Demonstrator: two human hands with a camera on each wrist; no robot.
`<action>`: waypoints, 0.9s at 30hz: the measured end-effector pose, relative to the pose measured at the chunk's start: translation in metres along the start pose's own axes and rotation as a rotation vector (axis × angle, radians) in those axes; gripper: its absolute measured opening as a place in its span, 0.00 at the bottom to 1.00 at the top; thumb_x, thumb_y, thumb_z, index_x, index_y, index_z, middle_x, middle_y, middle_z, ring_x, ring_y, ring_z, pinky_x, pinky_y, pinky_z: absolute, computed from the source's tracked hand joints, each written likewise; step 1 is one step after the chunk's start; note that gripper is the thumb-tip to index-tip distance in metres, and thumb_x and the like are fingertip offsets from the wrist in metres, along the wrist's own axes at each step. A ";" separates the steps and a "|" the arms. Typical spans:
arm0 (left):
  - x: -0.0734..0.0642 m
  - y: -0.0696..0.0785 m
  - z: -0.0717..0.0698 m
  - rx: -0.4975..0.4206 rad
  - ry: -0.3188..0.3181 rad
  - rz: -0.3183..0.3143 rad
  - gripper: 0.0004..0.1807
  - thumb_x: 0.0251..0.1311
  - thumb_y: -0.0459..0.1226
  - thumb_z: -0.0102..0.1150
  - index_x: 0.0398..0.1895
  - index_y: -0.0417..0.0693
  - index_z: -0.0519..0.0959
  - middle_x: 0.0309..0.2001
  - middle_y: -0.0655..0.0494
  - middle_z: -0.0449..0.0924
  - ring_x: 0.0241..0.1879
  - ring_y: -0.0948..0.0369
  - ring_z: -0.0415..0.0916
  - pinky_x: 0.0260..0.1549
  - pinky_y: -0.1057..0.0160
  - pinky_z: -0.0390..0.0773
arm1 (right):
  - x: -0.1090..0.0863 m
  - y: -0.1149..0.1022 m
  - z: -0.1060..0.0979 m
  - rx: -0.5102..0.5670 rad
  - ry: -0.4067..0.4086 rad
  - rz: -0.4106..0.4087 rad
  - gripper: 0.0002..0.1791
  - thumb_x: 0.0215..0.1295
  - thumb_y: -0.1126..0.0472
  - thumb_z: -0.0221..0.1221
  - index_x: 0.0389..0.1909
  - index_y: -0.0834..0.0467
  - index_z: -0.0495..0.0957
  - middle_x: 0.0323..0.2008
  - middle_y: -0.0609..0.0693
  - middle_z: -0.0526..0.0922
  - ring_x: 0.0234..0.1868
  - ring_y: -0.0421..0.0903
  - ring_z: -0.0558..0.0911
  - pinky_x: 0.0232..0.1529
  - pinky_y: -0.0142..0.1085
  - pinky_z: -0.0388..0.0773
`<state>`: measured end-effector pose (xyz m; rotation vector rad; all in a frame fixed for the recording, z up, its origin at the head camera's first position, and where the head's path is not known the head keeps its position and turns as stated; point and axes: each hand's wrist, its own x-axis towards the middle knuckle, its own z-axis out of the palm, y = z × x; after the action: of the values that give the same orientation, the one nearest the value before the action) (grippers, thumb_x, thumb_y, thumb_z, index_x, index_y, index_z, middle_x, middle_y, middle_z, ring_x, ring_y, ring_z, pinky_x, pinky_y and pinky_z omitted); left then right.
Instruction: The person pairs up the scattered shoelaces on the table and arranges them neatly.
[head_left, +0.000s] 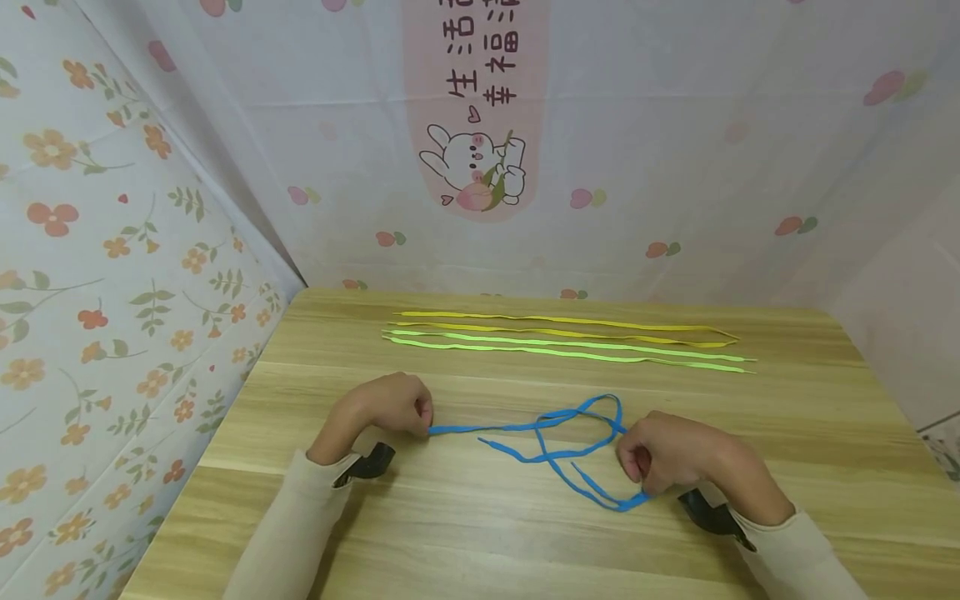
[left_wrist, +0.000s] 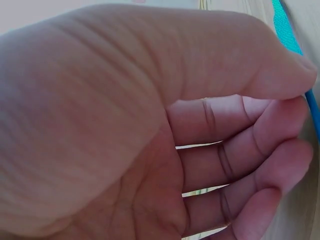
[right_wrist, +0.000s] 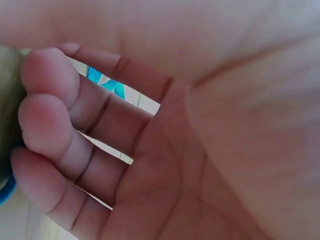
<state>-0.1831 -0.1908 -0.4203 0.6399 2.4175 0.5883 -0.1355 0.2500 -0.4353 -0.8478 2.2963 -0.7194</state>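
A blue shoelace [head_left: 550, 457] lies in crossed loops on the table between the hands, with two loose tips showing. Whether it is one lace or two, I cannot tell. My left hand [head_left: 392, 404] pinches it at the left, and a straight stretch runs from there to the loops. In the left wrist view the lace [left_wrist: 286, 27] passes the thumb tip. My right hand [head_left: 675, 454] pinches the lace at the right edge of the loops. The right wrist view shows curled fingers [right_wrist: 47, 120] and bits of blue lace [right_wrist: 94, 74] behind them; the pinch itself is hidden there.
Behind the hands, yellow lace [head_left: 555, 320] and light green lace [head_left: 555, 341] lie stretched side by side across the wooden table [head_left: 465, 533]. A printed white cloth [head_left: 637, 150] hangs at the back, and a flowered cloth [head_left: 112, 292] hangs along the left.
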 end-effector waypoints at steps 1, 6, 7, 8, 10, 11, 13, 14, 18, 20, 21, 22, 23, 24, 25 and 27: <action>0.000 -0.001 0.000 -0.004 -0.002 0.000 0.10 0.59 0.29 0.69 0.24 0.51 0.84 0.24 0.65 0.74 0.25 0.66 0.66 0.29 0.66 0.67 | 0.000 -0.001 0.000 -0.001 0.001 0.003 0.22 0.44 0.80 0.71 0.23 0.48 0.80 0.23 0.35 0.73 0.26 0.34 0.71 0.26 0.31 0.69; 0.001 -0.004 0.000 -0.014 -0.003 -0.003 0.10 0.60 0.29 0.69 0.24 0.51 0.84 0.24 0.65 0.74 0.25 0.66 0.66 0.30 0.66 0.67 | 0.001 -0.002 0.000 -0.019 0.007 0.012 0.20 0.47 0.77 0.72 0.22 0.47 0.81 0.23 0.34 0.75 0.27 0.34 0.73 0.27 0.31 0.72; 0.001 -0.004 0.000 -0.015 -0.002 -0.003 0.10 0.60 0.29 0.69 0.24 0.51 0.84 0.24 0.65 0.74 0.25 0.66 0.66 0.30 0.66 0.67 | 0.001 -0.003 0.000 -0.025 0.008 0.014 0.20 0.48 0.77 0.72 0.22 0.47 0.81 0.23 0.34 0.76 0.27 0.34 0.73 0.27 0.31 0.72; 0.001 -0.005 0.000 -0.015 -0.002 -0.004 0.10 0.59 0.29 0.69 0.24 0.51 0.84 0.24 0.65 0.74 0.25 0.66 0.66 0.30 0.66 0.67 | 0.000 -0.003 0.000 -0.032 0.009 0.015 0.20 0.49 0.76 0.73 0.21 0.46 0.81 0.23 0.34 0.76 0.27 0.34 0.73 0.27 0.31 0.73; 0.001 -0.005 0.000 -0.017 -0.002 -0.005 0.09 0.59 0.29 0.68 0.25 0.51 0.84 0.23 0.65 0.74 0.25 0.66 0.66 0.29 0.66 0.67 | 0.000 -0.003 -0.001 -0.043 0.012 0.014 0.19 0.50 0.75 0.73 0.22 0.46 0.81 0.23 0.34 0.76 0.27 0.33 0.73 0.27 0.31 0.73; 0.001 -0.005 0.000 -0.018 -0.002 -0.006 0.09 0.59 0.29 0.68 0.25 0.51 0.84 0.24 0.65 0.74 0.25 0.66 0.66 0.29 0.66 0.67 | 0.000 -0.002 -0.001 -0.045 0.013 0.011 0.19 0.50 0.75 0.72 0.22 0.46 0.81 0.23 0.34 0.76 0.27 0.33 0.73 0.27 0.31 0.73; 0.001 -0.005 -0.001 -0.022 -0.001 -0.009 0.09 0.59 0.29 0.69 0.25 0.51 0.84 0.24 0.65 0.75 0.25 0.66 0.66 0.30 0.66 0.67 | 0.000 -0.001 -0.002 -0.041 0.011 -0.001 0.18 0.51 0.74 0.72 0.22 0.46 0.81 0.24 0.33 0.76 0.27 0.33 0.73 0.28 0.31 0.73; 0.000 -0.005 -0.001 -0.023 0.001 -0.010 0.09 0.59 0.29 0.69 0.25 0.51 0.84 0.24 0.64 0.75 0.25 0.66 0.67 0.30 0.66 0.67 | 0.000 0.000 -0.002 -0.027 0.010 -0.009 0.18 0.51 0.74 0.72 0.22 0.46 0.81 0.24 0.34 0.76 0.27 0.33 0.73 0.28 0.31 0.73; -0.002 -0.007 -0.004 -0.031 0.016 0.001 0.07 0.60 0.30 0.69 0.28 0.51 0.85 0.27 0.64 0.78 0.26 0.65 0.68 0.31 0.65 0.70 | -0.005 0.009 -0.010 0.051 0.029 -0.078 0.16 0.53 0.73 0.70 0.26 0.47 0.82 0.26 0.34 0.77 0.27 0.33 0.73 0.28 0.31 0.73; -0.003 -0.010 -0.006 -0.033 0.028 0.013 0.06 0.61 0.30 0.67 0.29 0.51 0.85 0.28 0.64 0.79 0.27 0.65 0.69 0.31 0.65 0.71 | -0.009 0.017 -0.015 0.096 0.052 -0.122 0.16 0.55 0.74 0.68 0.28 0.48 0.82 0.27 0.35 0.79 0.27 0.33 0.73 0.28 0.31 0.74; -0.003 -0.011 -0.007 -0.034 0.032 0.019 0.06 0.61 0.30 0.67 0.29 0.50 0.85 0.28 0.63 0.79 0.27 0.65 0.70 0.31 0.64 0.71 | -0.012 0.021 -0.018 0.110 0.066 -0.147 0.16 0.56 0.75 0.68 0.29 0.48 0.82 0.28 0.35 0.79 0.27 0.33 0.74 0.28 0.31 0.75; -0.003 -0.012 -0.008 -0.038 0.033 0.022 0.06 0.60 0.30 0.66 0.29 0.50 0.85 0.29 0.63 0.79 0.27 0.64 0.70 0.31 0.64 0.71 | -0.014 0.025 -0.021 0.130 0.075 -0.164 0.16 0.57 0.75 0.68 0.29 0.48 0.82 0.28 0.36 0.80 0.28 0.33 0.75 0.28 0.32 0.76; -0.003 -0.013 -0.009 -0.040 0.035 0.025 0.05 0.60 0.30 0.66 0.30 0.50 0.85 0.28 0.63 0.79 0.27 0.64 0.70 0.31 0.64 0.71 | -0.017 0.029 -0.024 0.153 0.082 -0.179 0.16 0.58 0.76 0.67 0.30 0.49 0.82 0.29 0.36 0.80 0.28 0.33 0.75 0.27 0.32 0.75; -0.003 -0.014 -0.009 -0.039 0.035 0.028 0.05 0.60 0.30 0.66 0.30 0.49 0.85 0.28 0.63 0.79 0.27 0.64 0.70 0.31 0.64 0.71 | -0.019 0.032 -0.026 0.163 0.089 -0.193 0.16 0.58 0.76 0.67 0.30 0.48 0.82 0.29 0.36 0.80 0.28 0.33 0.75 0.27 0.32 0.75; -0.003 -0.015 -0.009 -0.040 0.034 0.029 0.05 0.60 0.30 0.66 0.30 0.49 0.84 0.28 0.63 0.79 0.27 0.64 0.70 0.31 0.64 0.71 | -0.020 0.035 -0.028 0.173 0.096 -0.208 0.17 0.59 0.77 0.67 0.31 0.49 0.83 0.29 0.36 0.80 0.28 0.33 0.75 0.27 0.32 0.76; -0.003 -0.017 -0.010 -0.043 0.029 0.029 0.04 0.60 0.31 0.66 0.30 0.48 0.84 0.28 0.63 0.79 0.28 0.64 0.70 0.32 0.64 0.71 | -0.023 0.041 -0.031 0.199 0.100 -0.228 0.17 0.61 0.77 0.67 0.32 0.49 0.83 0.29 0.37 0.80 0.28 0.33 0.76 0.26 0.32 0.76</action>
<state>-0.1922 -0.2083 -0.4203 0.6534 2.4191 0.6641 -0.1580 0.3013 -0.4330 -1.0075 2.1884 -1.0933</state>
